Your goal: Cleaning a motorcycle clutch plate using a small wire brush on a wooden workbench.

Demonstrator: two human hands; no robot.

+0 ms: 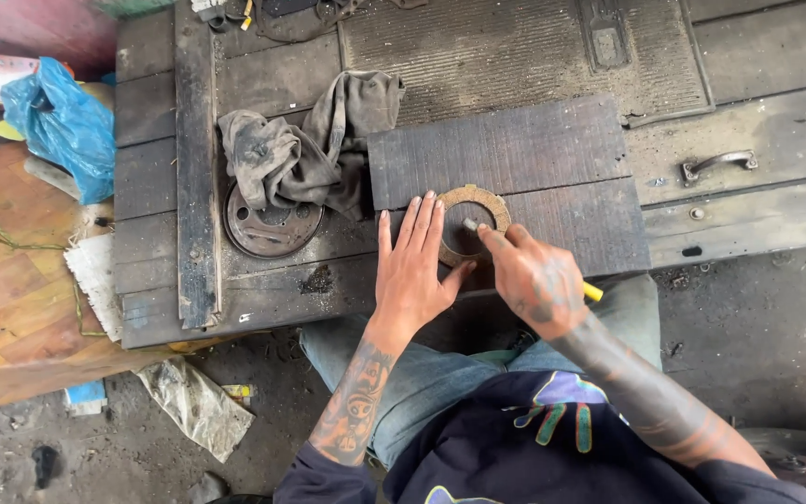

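**Ring traced on dark sheet: marking in hand**

Entry, as I read it from the head view:

- Step in hand: I judge this to be marking round a ring onto sheet stock. The brown ring lies flat on the dark sheet, near its front edge.
- Left hand: flat, fingers spread, pressing the ring's left side down; nothing gripped.
- Right hand: closed around a yellow-ended marker, tip resting inside the ring's opening.
- Next move, in my judgement: the ring must not shift while the tip follows the inner edge, so steady downward pressure and a slow, even sweep.

Count:
- Rings: one.
- Dark sheets: one, with a seam or step across its width.
- Markers: one.
- Round metal plate: one, left of the sheet.
- Grey rag: one, overlapping the plate.
- Blue plastic bag: one, far left.
- Metal handle: one, on the boards to the right.
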